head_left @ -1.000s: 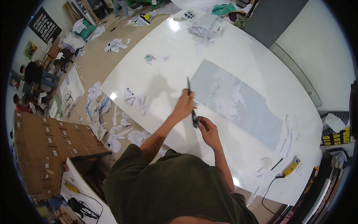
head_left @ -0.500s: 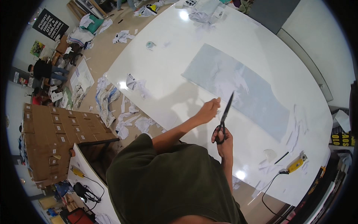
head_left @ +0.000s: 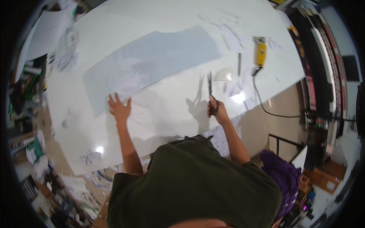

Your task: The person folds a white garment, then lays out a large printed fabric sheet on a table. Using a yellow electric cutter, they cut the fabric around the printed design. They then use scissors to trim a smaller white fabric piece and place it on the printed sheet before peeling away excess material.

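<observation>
Left hand (head_left: 120, 111) spread, empty, at the near edge of a pale-blue cut-out panel (head_left: 163, 53); right hand (head_left: 219, 113) closed round black scissors (head_left: 210, 90) (blades pointing far).

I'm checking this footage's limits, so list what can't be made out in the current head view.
In the head view:
- Scissors: handle loops, partly covered by the right hand and blurred.
- Pale blue sheet: part of its near edge, under the left hand.
- Purple bundle: left part, behind the dark green shirt.
- White table: part of the far edge, cut off by the picture's top.
</observation>
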### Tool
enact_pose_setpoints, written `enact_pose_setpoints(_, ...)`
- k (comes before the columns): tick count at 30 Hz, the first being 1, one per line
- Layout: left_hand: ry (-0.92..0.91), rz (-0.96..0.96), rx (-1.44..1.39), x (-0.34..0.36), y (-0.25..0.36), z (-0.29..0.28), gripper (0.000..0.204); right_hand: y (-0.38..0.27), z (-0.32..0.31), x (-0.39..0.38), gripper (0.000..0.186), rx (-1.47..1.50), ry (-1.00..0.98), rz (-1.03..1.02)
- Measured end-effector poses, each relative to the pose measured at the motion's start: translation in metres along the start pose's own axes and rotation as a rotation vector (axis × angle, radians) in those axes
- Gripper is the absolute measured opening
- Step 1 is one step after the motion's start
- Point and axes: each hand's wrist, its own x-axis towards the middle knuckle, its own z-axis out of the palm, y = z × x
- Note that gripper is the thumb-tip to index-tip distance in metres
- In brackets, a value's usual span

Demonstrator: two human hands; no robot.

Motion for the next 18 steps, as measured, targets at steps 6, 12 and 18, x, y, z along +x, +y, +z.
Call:
enact_pose_setpoints(6, -0.24, 0.009, -0.055, 0.047, 0.054, -0.037, 0.113, 0.002, -0.012, 0.024, 0.056, 0.021, -0.07, 0.038)
enact_pose_setpoints(12, -0.395, -0.048, -0.016, 0.062, 0.053, -0.031, 0.12, -0.025, 0.027, 0.071, 0.052, -0.014, 0.049, -0.008)
enact_pose_setpoints(18, -0.389, -0.045, -0.089, 0.058, 0.049, -0.026, 0.121, -0.038, 0.033, 0.09, 0.049, -0.025, 0.105, -0.02)
